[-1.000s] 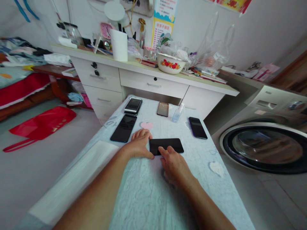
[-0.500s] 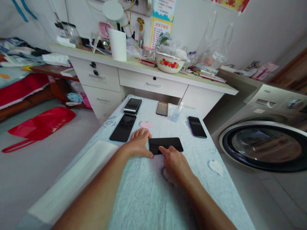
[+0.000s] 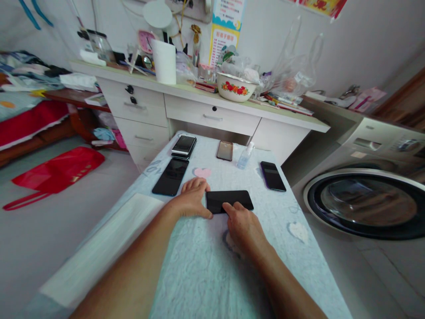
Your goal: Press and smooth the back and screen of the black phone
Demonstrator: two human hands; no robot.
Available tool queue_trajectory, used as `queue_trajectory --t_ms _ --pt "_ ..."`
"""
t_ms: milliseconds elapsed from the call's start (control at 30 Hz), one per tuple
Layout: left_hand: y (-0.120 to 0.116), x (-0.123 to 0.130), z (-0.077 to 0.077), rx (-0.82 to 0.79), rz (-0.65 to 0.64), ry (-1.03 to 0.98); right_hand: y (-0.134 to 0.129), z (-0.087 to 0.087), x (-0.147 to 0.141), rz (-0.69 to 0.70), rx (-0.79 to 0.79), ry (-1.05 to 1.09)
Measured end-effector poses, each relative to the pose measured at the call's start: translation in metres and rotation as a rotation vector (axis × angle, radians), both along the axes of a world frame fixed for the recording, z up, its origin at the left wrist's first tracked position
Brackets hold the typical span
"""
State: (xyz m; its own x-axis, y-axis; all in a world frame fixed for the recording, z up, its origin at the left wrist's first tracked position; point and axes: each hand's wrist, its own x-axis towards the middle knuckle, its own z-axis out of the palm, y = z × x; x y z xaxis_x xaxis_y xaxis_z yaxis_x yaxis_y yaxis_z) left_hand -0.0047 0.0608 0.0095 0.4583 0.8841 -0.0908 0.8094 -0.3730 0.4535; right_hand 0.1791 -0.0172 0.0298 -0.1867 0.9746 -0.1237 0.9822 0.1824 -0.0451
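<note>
A dark smartphone [image 3: 237,198] lies crosswise, screen up, on the cloth-covered table [image 3: 199,274]. My left hand [image 3: 192,198] braces its left end, thumb at the near corner and fingertips at the far corner. My right hand [image 3: 241,219] is over the near edge, its index fingertip touching the black screen and the other fingers curled under. The inside of that hand is hidden. To the left of the phone lies another black smartphone [image 3: 171,177]. Behind it is a small stack of phones [image 3: 183,146].
A brownish phone case [image 3: 225,150] and a clear spray bottle [image 3: 245,156] are at the table's far side. Another phone [image 3: 272,176] lies near the right edge. A white strip [image 3: 109,248] runs along the left edge. Beyond stand a drawer desk [image 3: 199,110] and a washing machine [image 3: 365,177].
My right index fingertip has slid slightly to the right along the screen. My left hand and the phone have stayed in place.
</note>
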Motion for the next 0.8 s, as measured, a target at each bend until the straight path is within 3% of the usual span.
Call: queue_trajectory --t_ms 600,800 --pt "-0.0005 0.0002 0.0013 -0.014 0.008 0.011 -0.0078 0.0038 -0.0006 -0.017 0.185 0.081" --pt "0.0005 0.0 -0.0008 -0.011 0.009 0.001 -0.0052 0.0017 -0.0011 -0.011 0.165 0.123"
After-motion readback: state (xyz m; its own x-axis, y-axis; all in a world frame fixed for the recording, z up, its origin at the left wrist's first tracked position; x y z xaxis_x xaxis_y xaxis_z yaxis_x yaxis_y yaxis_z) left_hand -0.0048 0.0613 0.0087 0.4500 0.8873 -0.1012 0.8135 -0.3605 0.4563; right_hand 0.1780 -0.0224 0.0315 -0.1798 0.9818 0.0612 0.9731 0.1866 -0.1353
